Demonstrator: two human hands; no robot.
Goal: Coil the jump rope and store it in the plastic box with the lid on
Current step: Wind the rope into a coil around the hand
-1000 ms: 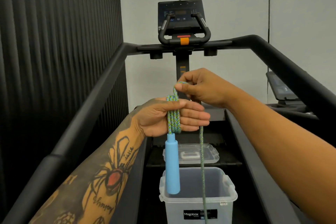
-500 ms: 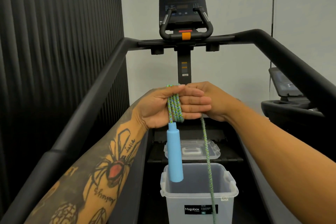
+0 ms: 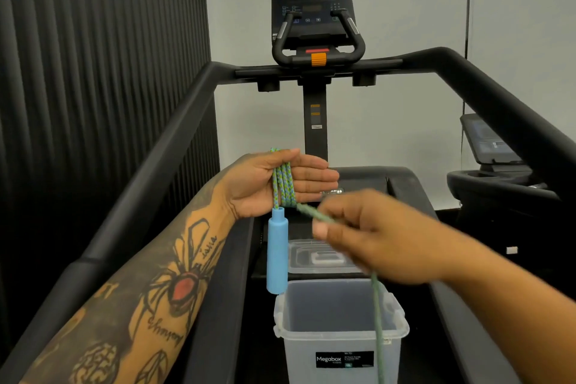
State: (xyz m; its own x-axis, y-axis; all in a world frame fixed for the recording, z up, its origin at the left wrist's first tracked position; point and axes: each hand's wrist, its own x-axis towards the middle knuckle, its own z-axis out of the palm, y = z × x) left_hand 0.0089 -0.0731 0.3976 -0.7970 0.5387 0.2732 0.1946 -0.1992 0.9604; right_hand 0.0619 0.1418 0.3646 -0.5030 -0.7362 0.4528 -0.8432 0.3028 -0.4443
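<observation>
My left hand is held flat with several turns of the green-blue jump rope wound around the palm. A light blue handle hangs straight down from it. Lower and to the right, my blurred right hand pinches the free length of rope, which runs from the coil through its fingers and drops past the front of the box. The clear plastic box stands open and empty on the treadmill belt below. Its clear lid lies flat just behind it.
Black treadmill side rails run along both sides of my arms. The console and its post stand ahead. A ribbed dark wall is at the left, and another machine is at the right.
My right hand has come from above and behind the left hand, down and to the right, pulling the rope under the coil. The left hand's fingers have straightened.
</observation>
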